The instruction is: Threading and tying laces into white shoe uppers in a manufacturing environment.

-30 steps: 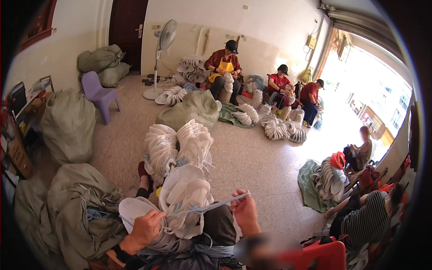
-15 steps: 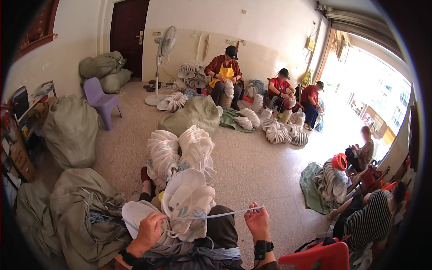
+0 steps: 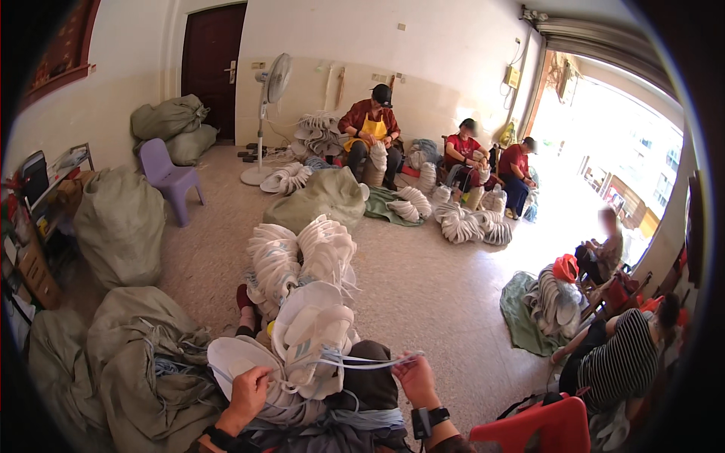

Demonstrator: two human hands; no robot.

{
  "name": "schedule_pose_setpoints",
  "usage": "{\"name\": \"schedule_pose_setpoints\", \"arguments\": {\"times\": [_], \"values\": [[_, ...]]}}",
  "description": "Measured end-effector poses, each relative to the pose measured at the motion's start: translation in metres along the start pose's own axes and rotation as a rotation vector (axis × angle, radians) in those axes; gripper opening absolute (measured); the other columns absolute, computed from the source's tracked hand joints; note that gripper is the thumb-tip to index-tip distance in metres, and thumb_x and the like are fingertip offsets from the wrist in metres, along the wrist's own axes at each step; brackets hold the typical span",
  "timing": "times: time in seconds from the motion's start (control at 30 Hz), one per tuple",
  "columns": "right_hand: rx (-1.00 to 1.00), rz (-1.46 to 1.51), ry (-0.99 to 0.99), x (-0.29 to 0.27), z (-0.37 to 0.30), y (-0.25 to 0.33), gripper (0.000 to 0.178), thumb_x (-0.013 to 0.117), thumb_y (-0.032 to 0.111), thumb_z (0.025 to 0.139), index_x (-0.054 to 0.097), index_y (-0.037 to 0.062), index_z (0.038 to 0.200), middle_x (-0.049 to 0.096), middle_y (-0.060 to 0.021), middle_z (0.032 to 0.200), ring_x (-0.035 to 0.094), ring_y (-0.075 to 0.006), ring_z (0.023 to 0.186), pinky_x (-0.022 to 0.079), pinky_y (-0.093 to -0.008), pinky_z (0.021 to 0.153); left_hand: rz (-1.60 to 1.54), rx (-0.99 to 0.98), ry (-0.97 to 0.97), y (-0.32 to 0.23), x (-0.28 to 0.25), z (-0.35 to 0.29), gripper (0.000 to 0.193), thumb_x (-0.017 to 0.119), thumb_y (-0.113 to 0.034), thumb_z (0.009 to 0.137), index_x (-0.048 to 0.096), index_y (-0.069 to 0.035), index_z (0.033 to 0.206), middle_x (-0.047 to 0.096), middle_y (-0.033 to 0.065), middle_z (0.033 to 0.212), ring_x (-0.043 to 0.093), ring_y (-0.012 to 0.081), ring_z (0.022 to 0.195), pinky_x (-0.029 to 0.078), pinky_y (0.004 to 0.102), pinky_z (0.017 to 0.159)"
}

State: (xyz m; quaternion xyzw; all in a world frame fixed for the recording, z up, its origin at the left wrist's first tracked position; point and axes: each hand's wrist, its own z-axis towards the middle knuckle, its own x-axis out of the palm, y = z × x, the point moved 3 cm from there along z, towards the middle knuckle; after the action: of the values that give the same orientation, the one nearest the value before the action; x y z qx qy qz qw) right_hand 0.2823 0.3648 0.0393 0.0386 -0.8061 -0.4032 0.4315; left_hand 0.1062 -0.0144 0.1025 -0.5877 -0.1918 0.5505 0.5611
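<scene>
White shoe uppers [image 3: 311, 332] with pale blue-grey stripes are piled over my lap, overlapping each other. A light blue shoelace [image 3: 370, 366] runs from the top upper across to my right hand [image 3: 415, 380], whose fingers are closed on it. Two strands of the lace show side by side. My left hand [image 3: 248, 396] is over a pale upper [image 3: 238, 361] left of the pile, thumb and fingertips pinched together; whether anything thin is between them I cannot make out. A bundle of light blue laces [image 3: 370, 420] lies across my lap.
Two rows of stacked uppers [image 3: 273, 257] stand in front of me. Green-grey sacks [image 3: 143, 355] lie at the left, near a purple chair [image 3: 172, 181]. A red plastic chair [image 3: 538, 429] is close at my right. Several people sit among similar piles, beyond a standing fan [image 3: 278, 79].
The lace was stretched straight between both hands; now it runs from the upper to my right hand only. My right hand has moved slightly left and lower, my left hand slightly down.
</scene>
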Motion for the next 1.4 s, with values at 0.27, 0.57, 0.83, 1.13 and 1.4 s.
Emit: {"name": "schedule_pose_setpoints", "arguments": {"times": [0.27,0.57,0.83,1.13,1.4], "values": [[-0.552,-1.105,-0.006,0.041,-0.03,-0.018,0.024,0.067,0.016,0.088,0.065,-0.0014,0.104,0.064,-0.0118,0.102,0.06,-0.018,0.082,0.049,-0.0301,0.075,-0.255,-0.062,-0.063,0.003,0.01,-0.022,0.007,0.062,0.0,0.095,0.065,0.006,0.098,0.074,0.0115,0.084,0.071,0.0151,0.076,0.057,0.0287,0.074],[-0.758,-1.449,0.083,0.056,-0.054,-0.04,0.069,0.077,0.024,0.082,0.045,0.0081,0.141,0.043,-0.0229,0.145,0.042,-0.0435,0.133,0.035,-0.0505,0.113,-0.417,-0.066,-0.115,-0.011,0.019,-0.018,0.007,0.06,0.0,0.097,0.061,0.005,0.101,0.073,0.0126,0.088,0.071,0.016,0.077,0.057,0.0276,0.072],[-0.668,-1.301,0.115,0.038,-0.042,-0.04,0.078,0.079,0.031,0.082,0.043,0.0065,0.146,0.042,-0.024,0.148,0.038,-0.0422,0.139,0.033,-0.0487,0.116,-0.841,-0.408,0.119,0.02,0.054,-0.046,0.008,0.061,-0.002,0.099,0.06,0.005,0.102,0.073,0.0165,0.094,0.074,0.0209,0.08,0.061,0.0303,0.075],[-0.298,-1.083,0.136,0.017,-0.037,-0.047,0.101,0.079,0.05,0.083,0.031,-0.005,0.153,0.041,-0.0292,0.148,0.039,-0.0418,0.141,0.033,-0.0456,0.117,-0.727,-0.411,0.254,0.04,0.057,-0.071,0.01,0.065,-0.001,0.096,0.066,0.006,0.103,0.074,0.014,0.098,0.073,0.0198,0.086,0.062,0.0302,0.078],[-0.456,-1.261,0.138,0.015,-0.032,-0.046,0.1,0.073,0.054,0.087,0.028,-0.0073,0.152,0.039,-0.0325,0.149,0.041,-0.045,0.138,0.034,-0.0455,0.116,-0.649,-0.367,0.281,0.042,0.06,-0.07,0.012,0.068,-0.002,0.094,0.067,0.005,0.102,0.075,0.0111,0.096,0.073,0.0178,0.083,0.061,0.0298,0.076]]}}
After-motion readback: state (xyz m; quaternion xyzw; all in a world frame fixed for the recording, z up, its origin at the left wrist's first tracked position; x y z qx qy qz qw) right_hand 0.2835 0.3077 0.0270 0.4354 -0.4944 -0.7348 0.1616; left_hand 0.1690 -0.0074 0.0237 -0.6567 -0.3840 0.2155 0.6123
